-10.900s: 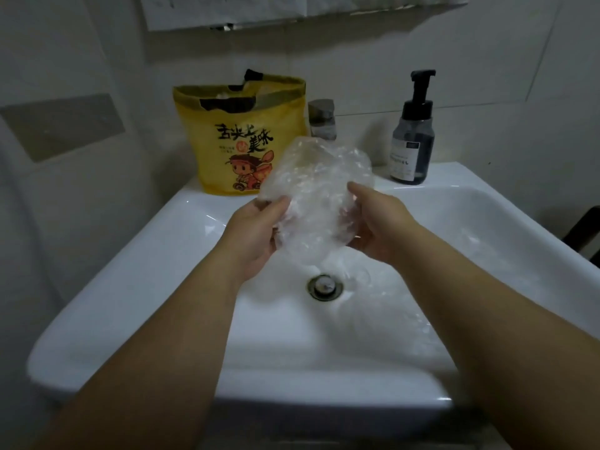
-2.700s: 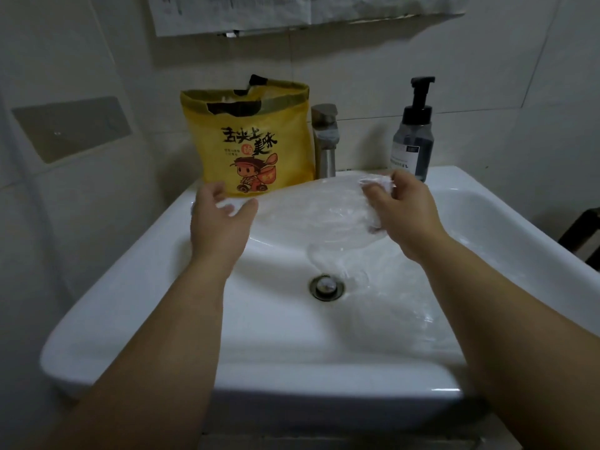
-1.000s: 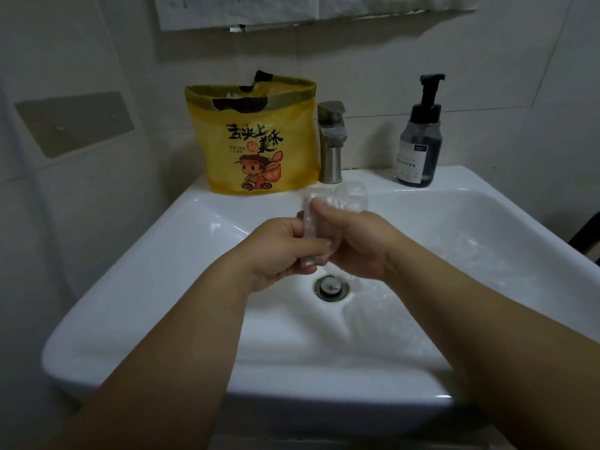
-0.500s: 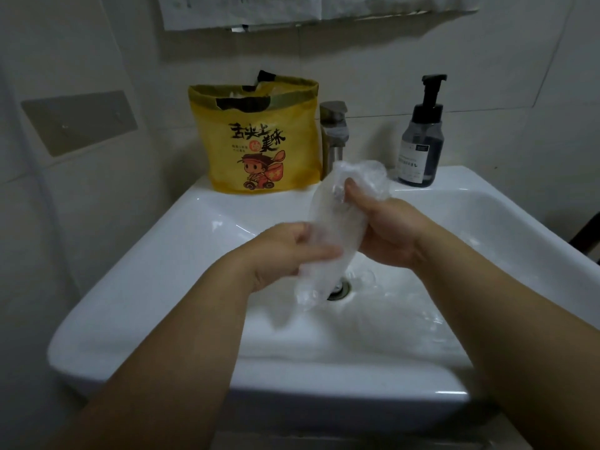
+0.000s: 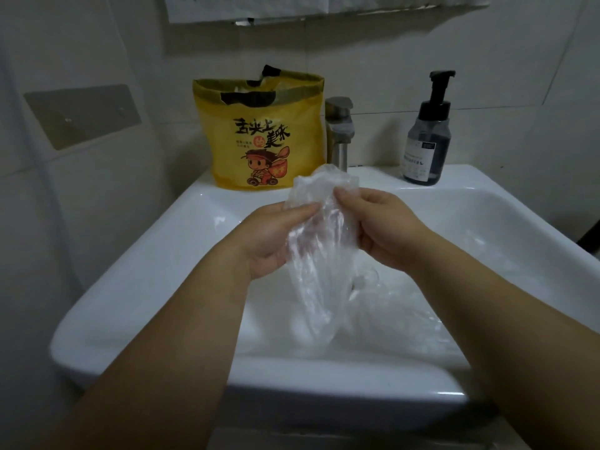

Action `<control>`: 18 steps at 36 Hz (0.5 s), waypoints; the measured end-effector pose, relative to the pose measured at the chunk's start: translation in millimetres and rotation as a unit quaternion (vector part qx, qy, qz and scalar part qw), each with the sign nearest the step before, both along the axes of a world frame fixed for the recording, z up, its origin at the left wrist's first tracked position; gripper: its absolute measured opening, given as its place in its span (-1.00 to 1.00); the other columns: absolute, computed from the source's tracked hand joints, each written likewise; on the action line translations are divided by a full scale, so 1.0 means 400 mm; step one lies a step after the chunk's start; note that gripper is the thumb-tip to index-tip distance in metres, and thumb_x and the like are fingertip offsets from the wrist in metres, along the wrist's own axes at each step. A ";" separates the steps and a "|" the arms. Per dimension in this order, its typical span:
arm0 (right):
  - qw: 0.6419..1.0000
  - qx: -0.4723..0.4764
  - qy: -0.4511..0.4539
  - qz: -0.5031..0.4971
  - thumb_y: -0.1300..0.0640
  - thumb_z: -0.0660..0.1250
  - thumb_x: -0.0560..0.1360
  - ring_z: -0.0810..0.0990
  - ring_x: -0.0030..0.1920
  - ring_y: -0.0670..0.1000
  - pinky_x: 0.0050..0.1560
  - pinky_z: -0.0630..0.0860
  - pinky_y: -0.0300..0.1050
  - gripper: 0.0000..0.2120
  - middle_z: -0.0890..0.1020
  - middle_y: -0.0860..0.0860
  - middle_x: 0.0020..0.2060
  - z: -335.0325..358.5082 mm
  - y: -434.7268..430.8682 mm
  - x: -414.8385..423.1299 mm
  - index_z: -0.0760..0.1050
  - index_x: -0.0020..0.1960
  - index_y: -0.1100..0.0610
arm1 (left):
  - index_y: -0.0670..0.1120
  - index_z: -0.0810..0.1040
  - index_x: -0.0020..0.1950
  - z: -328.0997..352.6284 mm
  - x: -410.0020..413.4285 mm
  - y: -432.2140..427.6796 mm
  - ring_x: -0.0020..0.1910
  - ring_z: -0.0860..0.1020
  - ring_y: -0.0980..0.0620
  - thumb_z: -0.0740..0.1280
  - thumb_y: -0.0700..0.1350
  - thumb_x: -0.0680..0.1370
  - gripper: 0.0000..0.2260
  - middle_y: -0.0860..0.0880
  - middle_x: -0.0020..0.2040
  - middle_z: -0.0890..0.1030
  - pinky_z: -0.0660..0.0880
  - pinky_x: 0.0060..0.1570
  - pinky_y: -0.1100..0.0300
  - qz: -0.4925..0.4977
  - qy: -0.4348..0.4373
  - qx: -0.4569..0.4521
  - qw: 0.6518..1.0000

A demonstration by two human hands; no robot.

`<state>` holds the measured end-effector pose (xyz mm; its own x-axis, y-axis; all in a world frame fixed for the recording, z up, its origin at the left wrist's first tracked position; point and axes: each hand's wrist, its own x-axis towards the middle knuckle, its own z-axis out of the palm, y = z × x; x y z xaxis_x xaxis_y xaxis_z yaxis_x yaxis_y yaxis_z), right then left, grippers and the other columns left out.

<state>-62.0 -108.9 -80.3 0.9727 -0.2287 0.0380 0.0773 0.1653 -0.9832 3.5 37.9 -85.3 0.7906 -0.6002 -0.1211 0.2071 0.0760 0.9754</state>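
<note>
Clear plastic bag point(image 5: 319, 254) hangs above the sink point(image 5: 162, 261), pinched at its bunched top by left hand point(image 5: 276, 238) and right hand point(image 5: 383, 228), probably so drips fall into the basin; yellow bag point(image 5: 263, 138), tap point(image 5: 339, 131) and soap bottle point(image 5: 427, 138) stand behind

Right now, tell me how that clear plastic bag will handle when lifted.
Probably floppy: the clear plastic bag droops crumpled below the left hand and right hand. Likely light: fingertip pinches hold it. Possibly slippery, being glossy.
</note>
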 end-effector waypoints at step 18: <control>0.835 -0.526 -0.144 0.070 0.15 0.31 0.55 0.42 0.31 -0.08 0.27 0.26 -0.35 -0.76 0.51 -0.04 0.32 -0.016 0.042 -0.025 0.60 0.19 0.07 | -0.26 0.53 0.11 -0.004 0.043 0.042 -0.28 0.68 -0.04 0.24 -0.27 0.61 -0.87 -0.17 -0.15 0.67 0.59 -0.35 0.14 0.173 0.178 -0.046 0.968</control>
